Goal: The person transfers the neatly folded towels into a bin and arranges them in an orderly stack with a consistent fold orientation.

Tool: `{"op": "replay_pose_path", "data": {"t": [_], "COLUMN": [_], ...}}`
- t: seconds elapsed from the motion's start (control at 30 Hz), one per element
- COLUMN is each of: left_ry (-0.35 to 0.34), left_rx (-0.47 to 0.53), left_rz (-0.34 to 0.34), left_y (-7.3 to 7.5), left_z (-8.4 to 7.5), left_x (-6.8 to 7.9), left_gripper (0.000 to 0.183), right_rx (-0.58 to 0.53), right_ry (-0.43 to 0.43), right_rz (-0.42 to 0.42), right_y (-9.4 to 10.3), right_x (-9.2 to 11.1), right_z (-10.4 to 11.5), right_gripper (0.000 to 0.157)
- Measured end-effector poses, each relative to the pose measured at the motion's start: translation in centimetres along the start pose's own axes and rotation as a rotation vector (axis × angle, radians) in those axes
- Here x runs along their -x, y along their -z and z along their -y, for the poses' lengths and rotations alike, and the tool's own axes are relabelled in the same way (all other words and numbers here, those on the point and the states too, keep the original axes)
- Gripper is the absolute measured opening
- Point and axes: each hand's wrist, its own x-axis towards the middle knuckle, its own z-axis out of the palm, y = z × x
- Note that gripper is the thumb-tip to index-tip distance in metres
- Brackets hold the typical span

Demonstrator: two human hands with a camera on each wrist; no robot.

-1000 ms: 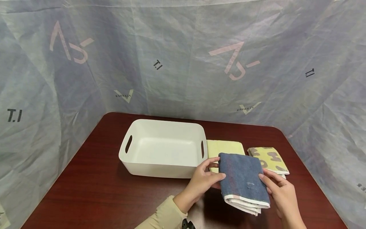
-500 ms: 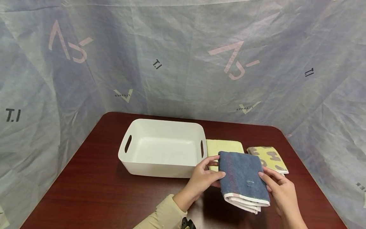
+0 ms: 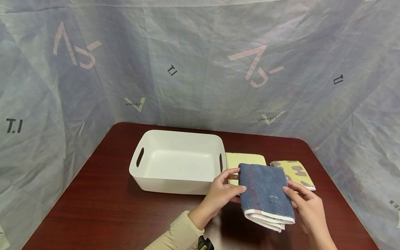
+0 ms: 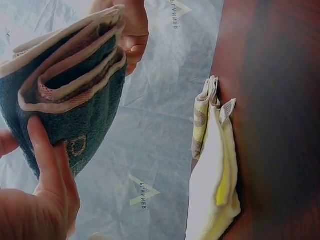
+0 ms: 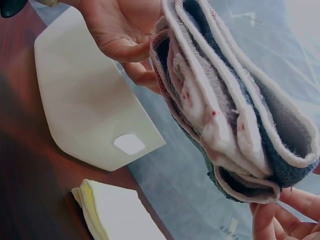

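Head view: Use the white box (image 3: 175, 186) as the reference. The blue towel (image 3: 265, 191), folded into a compact block, is held above the table (image 3: 109, 208), to the right of the box and nearer the person. Compared with one second ago, it sits slightly higher in view; the box has hardly shifted. The left hand (image 3: 218, 191) grips the box-side edge, thumb on the upper face. The right hand (image 3: 307, 205) pinches the edge away from the box. The yellow towel (image 3: 245, 159) lies just beside the box's right end, and the patterned towel (image 3: 298, 172) lies farther right.

Left wrist view: The left fingers press the blue towel's outer face. Stacked, pale-edged layers are visible.

Right wrist view: The right fingers hold the end away from the box. Some inner layers are bunched. The towel is outside the box.

Assessment: The small lift with an unchanged two-handed grip suggests a steady holding step. The fold appears largely formed; placement has not been carried out.
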Motion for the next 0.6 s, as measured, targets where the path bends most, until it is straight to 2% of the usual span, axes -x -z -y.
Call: {"op": "replay_pose_path", "data": {"t": [0.07, 0.13, 0.27, 0.3, 0.37, 0.5, 0.6], "left_ry": [-0.004, -0.005, -0.001, 0.001, 0.002, -0.005, -0.008], "left_rx": [0.002, -0.001, -0.008, -0.007, -0.003, 0.005, 0.003], "left_rz": [0.001, 0.0, -0.001, -0.003, -0.008, -0.014, -0.01], "left_y": [0.0, 0.0, 0.1, 0.1, 0.1, 0.1, 0.2], "left_z": [-0.1, -0.2, -0.4, -0.4, -0.4, -0.4, -0.5], "left_x": [0.0, -0.1, -0.1, -0.1, -0.1, -0.2, -0.2], "left_gripper": [0.051, 0.051, 0.051, 0.051, 0.051, 0.05, 0.05], "right_rx": [-0.021, 0.008, 0.038, 0.047, 0.004, -0.074, -0.076], "right_ry": [0.02, -0.003, 0.002, -0.023, 0.01, 0.013, 0.016], "right_rz": [0.016, 0.017, 0.019, 0.013, 0.04, 0.072, 0.082], "right_y": [0.7, 1.6, 5.0, 4.7, 4.8, 2.0, 1.8], "right_x": [-0.7, -1.6, -5.0, -4.8, -4.9, -2.4, -2.3], "right_z": [-1.1, -2.3, -7.7, -7.2, -7.6, -3.3, -3.0], "right_gripper": [0.022, 0.025, 0.04, 0.039, 0.038, 0.027, 0.028]}}
